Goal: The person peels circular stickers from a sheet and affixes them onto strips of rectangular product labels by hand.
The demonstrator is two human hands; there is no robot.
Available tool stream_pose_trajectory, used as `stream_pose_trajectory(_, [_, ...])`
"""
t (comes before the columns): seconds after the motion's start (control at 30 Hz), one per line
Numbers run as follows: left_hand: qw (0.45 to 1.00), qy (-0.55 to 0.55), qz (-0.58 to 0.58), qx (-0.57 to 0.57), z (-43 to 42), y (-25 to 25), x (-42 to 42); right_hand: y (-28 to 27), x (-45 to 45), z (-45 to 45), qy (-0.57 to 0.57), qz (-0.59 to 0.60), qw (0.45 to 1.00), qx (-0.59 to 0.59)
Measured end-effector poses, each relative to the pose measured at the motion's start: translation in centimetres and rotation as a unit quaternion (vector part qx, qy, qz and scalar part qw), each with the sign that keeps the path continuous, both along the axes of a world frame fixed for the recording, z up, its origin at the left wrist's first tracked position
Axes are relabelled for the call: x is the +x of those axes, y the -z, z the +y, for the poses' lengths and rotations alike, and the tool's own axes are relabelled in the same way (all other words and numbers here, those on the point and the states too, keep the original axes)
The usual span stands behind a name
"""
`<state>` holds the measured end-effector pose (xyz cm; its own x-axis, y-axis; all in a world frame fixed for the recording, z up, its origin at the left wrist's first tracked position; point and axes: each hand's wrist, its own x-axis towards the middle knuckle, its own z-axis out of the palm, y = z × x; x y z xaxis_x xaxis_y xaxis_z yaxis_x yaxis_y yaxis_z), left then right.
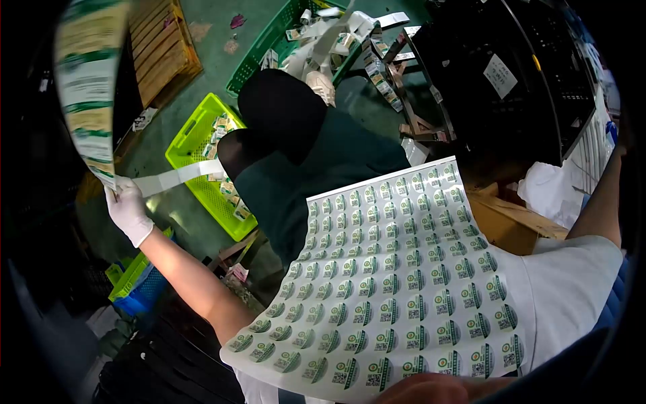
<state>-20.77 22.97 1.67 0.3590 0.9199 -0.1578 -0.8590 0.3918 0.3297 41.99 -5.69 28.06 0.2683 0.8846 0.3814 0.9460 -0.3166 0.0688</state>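
Note:
My left hand (pixel 128 209), in a white glove, pinches a strip of labels (pixel 87 87) printed in green, white and cream. The printed length rises to the upper left corner, close to the camera. From the glove a pale strip (pixel 178 177) stretches across to a bright green crate (pixel 180 138) holding more printed pieces. Over my lap and chest spreads a large white sheet (pixel 370 269) with rows of green round marks and QR codes. On the right my bare forearm reaches up past the picture's edge, so my right hand is out of sight. A skin-toned shape at the bottom edge is unclear.
A darker green crate (pixel 250 60) at the top holds tangled white strips and labels. A wooden pallet (pixel 158 47) stands upper left. To the right are black perforated crates (pixel 484 74) and an open cardboard box (pixel 505 219). Blue and green baskets (pixel 145 289) sit lower left.

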Motion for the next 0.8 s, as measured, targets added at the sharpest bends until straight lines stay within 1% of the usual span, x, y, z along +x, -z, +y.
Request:
stream_pose_trajectory(0.07, [0.999,0.016,-0.032,0.009,-0.5,-2.0,2.8,-0.6,-0.8,-1.2,-0.017,0.024,0.997,0.065])
stream_pose_trajectory(0.1, [0.998,0.042,-0.035,0.031,-0.8,-2.8,3.7,-0.4,-1.6,-1.7,-0.027,0.043,0.996,0.077])
stream_pose_trajectory(0.13, [0.999,0.028,-0.015,0.027,-0.6,-2.7,3.6,0.1,-2.2,-2.2,-0.036,0.068,0.994,0.081])
stream_pose_trajectory(0.2, [0.999,-0.001,0.03,0.019,1.3,-0.3,0.9,2.3,-3.7,-2.7,-0.054,0.14,0.988,0.047])
stream_pose_trajectory(0.23, [1.0,0.01,-0.021,0.006,3.6,2.6,-3.2,3.8,-4.4,-2.9,-0.06,0.18,0.982,0.012])
stream_pose_trajectory(0.27, [0.997,0.022,-0.071,-0.009,5.5,5.0,-6.7,5.5,-5.2,-3.1,-0.065,0.221,0.972,-0.049])
stream_pose_trajectory(0.3, [0.999,-0.033,-0.012,-0.035,3.0,3.3,-5.4,7.4,-6.1,-3.2,-0.077,0.256,0.954,-0.138])
stream_pose_trajectory(0.33, [0.993,-0.089,0.047,-0.064,0.7,1.7,-4.6,9.7,-7.0,-3.1,-0.102,0.284,0.918,-0.259])
stream_pose_trajectory(0.37, [0.981,-0.118,0.154,-0.014,0.0,1.8,-6.0,11.4,-7.9,-3.2,-0.162,0.284,0.866,-0.377])
stream_pose_trajectory(0.4, [0.95,-0.147,0.273,0.027,-0.6,1.8,-7.5,13.0,-8.8,-3.2,-0.22,0.291,0.795,-0.484])
stream_pose_trajectory(0.43, [0.905,-0.177,0.383,0.053,-1.3,1.9,-9.0,15.3,-9.3,-3.9,-0.241,0.332,0.762,-0.501])
stream_pose_trajectory(0.47, [0.916,-0.202,0.346,0.04,-2.9,0.1,-8.6,17.5,-9.5,-4.9,-0.26,0.371,0.725,-0.518])
stream_pose_trajectory(0.5, [0.924,-0.227,0.307,0.029,-4.5,-1.6,-8.3,19.1,-9.8,-5.3,-0.236,0.415,0.695,-0.538])
stream_pose_trajectory(0.53, [0.95,-0.22,0.215,0.044,-5.9,-2.6,-8.6,20.3,-10.0,-5.6,-0.211,0.456,0.662,-0.556])
stream_pose_trajectory(0.57, [0.918,-0.31,0.229,0.096,-7.7,-3.2,-6.0,21.4,-9.9,-5.8,-0.201,0.469,0.662,-0.548])
stream_pose_trajectory(0.6, [0.872,-0.398,0.244,0.149,-9.0,-3.7,-4.2,22.4,-9.8,-5.8,-0.196,0.482,0.66,-0.541])
stream_pose_trajectory(0.63, [0.93,-0.266,-0.025,0.253,-9.1,-2.7,-3.9,23.3,-9.4,-5.7,-0.23,0.453,0.682,-0.526])
stream_pose_trajectory(0.67, [0.928,-0.073,-0.253,0.263,-9.3,-1.7,-3.6,22.7,-9.8,-5.2,-0.166,0.43,0.689,-0.559])
stream_pose_trajectory(0.7, [0.937,-0.153,-0.217,0.229,-10.4,-1.7,-1.8,22.2,-10.5,-4.7,-0.075,0.405,0.702,-0.58])
stream_pose_trajectory(0.73, [0.921,-0.123,-0.234,0.287,-9.0,-0.3,-1.7,24.7,-8.4,-5.5,-0.208,0.272,0.753,-0.562])
stream_pose_trajectory(0.77, [0.901,-0.092,-0.248,0.344,-7.7,1.2,-1.6,23.8,-8.4,-5.1,-0.183,0.227,0.769,-0.569])
stream_pose_trajectory(0.8, [0.933,-0.205,-0.207,0.211,-12.3,0.3,2.9,21.4,-6.8,-7.0,-0.204,0.222,0.816,-0.494])
